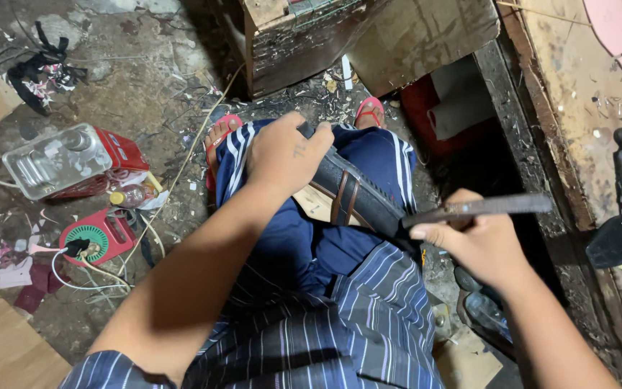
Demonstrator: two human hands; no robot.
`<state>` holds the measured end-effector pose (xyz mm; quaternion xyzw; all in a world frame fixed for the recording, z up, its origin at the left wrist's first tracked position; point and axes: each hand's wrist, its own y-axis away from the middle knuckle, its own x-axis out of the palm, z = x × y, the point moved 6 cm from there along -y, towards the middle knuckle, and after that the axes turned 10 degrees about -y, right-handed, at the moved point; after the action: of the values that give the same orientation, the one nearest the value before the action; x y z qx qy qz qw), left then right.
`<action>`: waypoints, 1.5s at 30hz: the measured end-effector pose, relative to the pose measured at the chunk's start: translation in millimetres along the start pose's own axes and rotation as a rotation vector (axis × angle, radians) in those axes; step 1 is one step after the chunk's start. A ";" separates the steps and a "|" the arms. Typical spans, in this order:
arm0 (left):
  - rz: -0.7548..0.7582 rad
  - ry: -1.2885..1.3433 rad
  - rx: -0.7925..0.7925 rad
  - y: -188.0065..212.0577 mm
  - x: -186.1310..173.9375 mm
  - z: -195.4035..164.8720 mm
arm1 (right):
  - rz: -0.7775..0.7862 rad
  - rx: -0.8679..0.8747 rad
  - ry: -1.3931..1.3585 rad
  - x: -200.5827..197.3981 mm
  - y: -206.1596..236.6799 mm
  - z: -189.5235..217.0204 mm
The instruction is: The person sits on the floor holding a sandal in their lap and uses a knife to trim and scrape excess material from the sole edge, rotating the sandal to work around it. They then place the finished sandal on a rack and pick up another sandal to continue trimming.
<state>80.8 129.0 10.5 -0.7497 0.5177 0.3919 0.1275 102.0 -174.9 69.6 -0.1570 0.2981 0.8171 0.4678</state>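
Above a littered floor (145,94), left hand (282,155) clamps a sandal (358,194), right hand (473,241) pinching a blade (484,207).

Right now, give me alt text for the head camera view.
A seated person's left hand grips a black sandal on their lap while the right hand holds a dark flat tool against it; cluttered floor below.
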 end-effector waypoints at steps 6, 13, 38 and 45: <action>-0.025 0.003 -0.001 -2.3 -2.4 -3.6 | -0.024 -0.166 -0.047 12.9 -13.8 7.6; -0.062 -0.055 0.034 -5.6 -8.2 -4.6 | 0.081 -0.127 -0.121 39.9 -60.6 36.3; -0.012 0.106 -0.043 0.7 0.0 8.0 | 0.372 -0.364 0.742 65.6 -109.3 148.6; -0.325 0.236 -0.053 11.0 -9.4 23.0 | -0.073 -0.177 -0.245 -17.0 -11.5 72.4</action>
<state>59.2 144.4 4.5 -0.8672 0.3907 0.2892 0.1080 122.2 -135.9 130.7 -0.1074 0.1597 0.8357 0.5144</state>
